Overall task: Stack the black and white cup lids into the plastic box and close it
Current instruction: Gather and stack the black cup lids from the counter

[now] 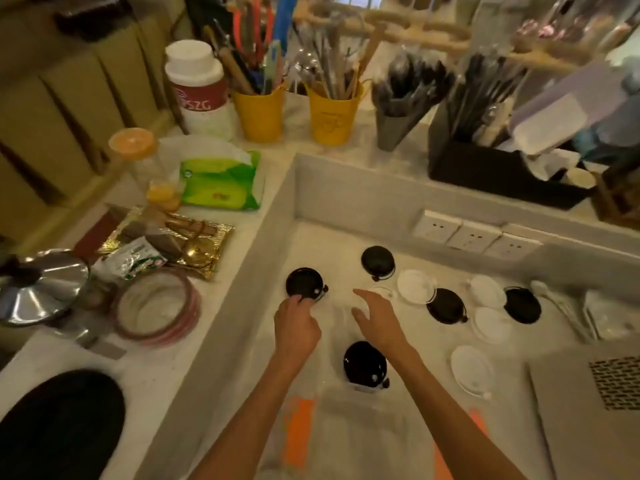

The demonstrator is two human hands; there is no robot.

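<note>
Fingers (300, 301) of the left hand (296, 329) curl narrow onto the near rim of a black lid (304, 281), touching it. Right hand (379, 322) hovers with fingers spread wide, holding nothing, just short of a white lid (415, 285). Behind both wrists sits another black lid (364, 363) by the clear plastic box (349, 431) with orange clips; more lids lie right of the fingers

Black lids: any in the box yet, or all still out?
All visible ones out. Five black lids lie scattered singly on the counter among white lids; left hand touches one. The box isn't clearly discernible.
</note>
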